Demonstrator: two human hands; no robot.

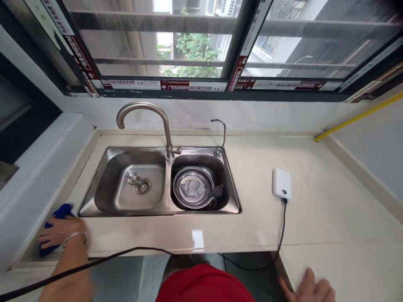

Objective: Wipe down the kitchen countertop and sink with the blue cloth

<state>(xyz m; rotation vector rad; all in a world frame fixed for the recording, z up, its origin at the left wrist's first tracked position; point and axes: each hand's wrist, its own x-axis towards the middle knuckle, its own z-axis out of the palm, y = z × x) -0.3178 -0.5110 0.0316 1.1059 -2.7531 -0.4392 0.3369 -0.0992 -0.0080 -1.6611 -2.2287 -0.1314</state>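
Note:
At the far left corner of the counter, my left hand [64,230] presses down on a blue cloth [63,211], with a bracelet on the wrist. The cloth bunches out beyond the fingers, against the low ledge by the wall. My right hand [310,287] rests at the counter's edge at the bottom right, thumb apart from the fingers, with nothing visible in it. Close to my left hand is the left corner of the steel double sink [168,205].
The right basin holds a round metal strainer [193,188] and a dark mesh scrubber [217,191]. A tall faucet [168,130] and a thin spout [224,134] rise behind. A white power bank [281,183] lies right, its black cable [281,235] running over the front edge.

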